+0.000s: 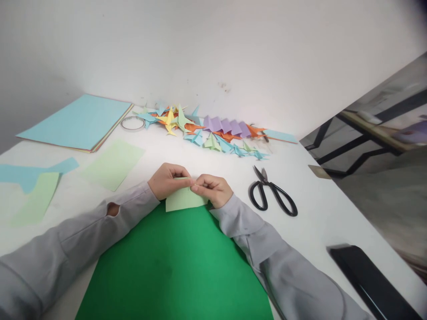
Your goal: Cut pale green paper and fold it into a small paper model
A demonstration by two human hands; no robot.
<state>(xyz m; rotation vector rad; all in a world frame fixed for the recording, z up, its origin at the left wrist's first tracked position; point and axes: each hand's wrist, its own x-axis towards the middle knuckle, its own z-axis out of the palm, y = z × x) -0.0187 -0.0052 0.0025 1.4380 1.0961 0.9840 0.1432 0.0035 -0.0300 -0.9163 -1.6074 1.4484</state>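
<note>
A pale green sheet of paper [184,201] is held between my two hands, just above the far end of a large green sheet [173,262]. My left hand [169,181] pinches its upper edge with thumb and fingers. My right hand [215,190] grips the same edge from the other side, and the fingertips of both hands meet near the middle. Part of the paper's top is hidden behind the fingers. To the right of my right hand lie black-handled scissors [267,189], blades slightly apart and pointing toward the wall.
Folded paper shapes [187,122] in several colours line the wall, beside purple pleated pieces [227,126]. A stack of coloured paper [80,122] and a tape roll [132,123] sit at the back left. Light green paper [113,164] and blue scraps [30,173] lie left. A black object [373,280] lies right.
</note>
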